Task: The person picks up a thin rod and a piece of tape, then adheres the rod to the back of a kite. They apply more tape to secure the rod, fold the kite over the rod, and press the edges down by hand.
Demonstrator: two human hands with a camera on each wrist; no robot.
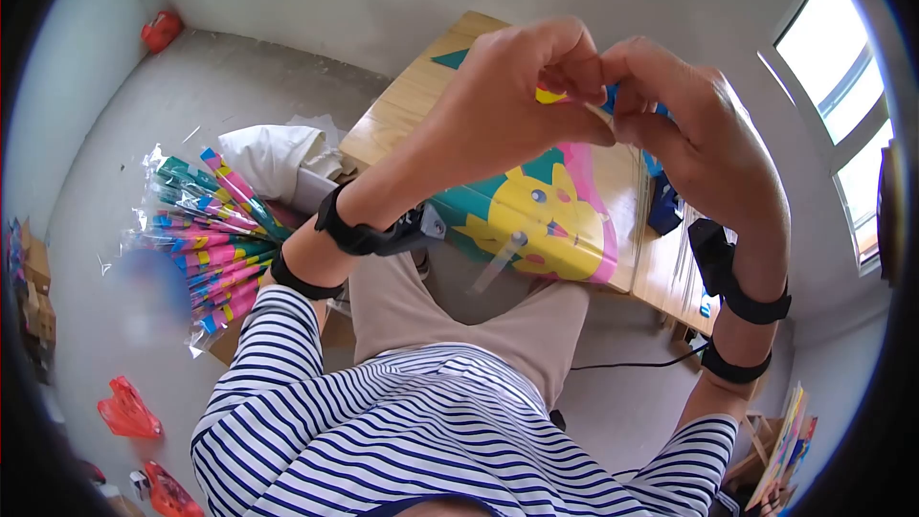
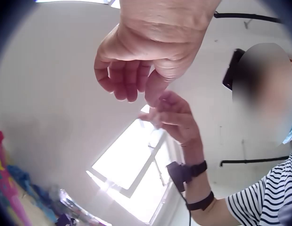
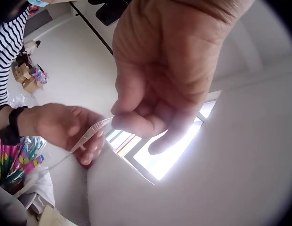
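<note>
The pale, thin strip (image 3: pixel 91 133) looks like matt paper. The cartoon-printed sheet (image 1: pixel 536 215) seems glossy, lying on a smooth, light wooden table (image 1: pixel 402 110). The bundled colourful kites (image 1: pixel 206 235) wear shiny clear plastic.

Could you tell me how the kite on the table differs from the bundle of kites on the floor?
The kite lies spread flat and unwrapped on the table; the bundle lies folded in clear plastic on the floor. The kite shows a yellow cartoon figure; the bundle shows only stripes. Both share pink, yellow and teal.

A wooden table (image 1: pixel 402 110) carries a colourful cartoon-printed sheet (image 1: pixel 536 211); the concrete floor (image 1: pixel 124 134) holds wrapped colourful bundles (image 1: pixel 206 230).
</note>
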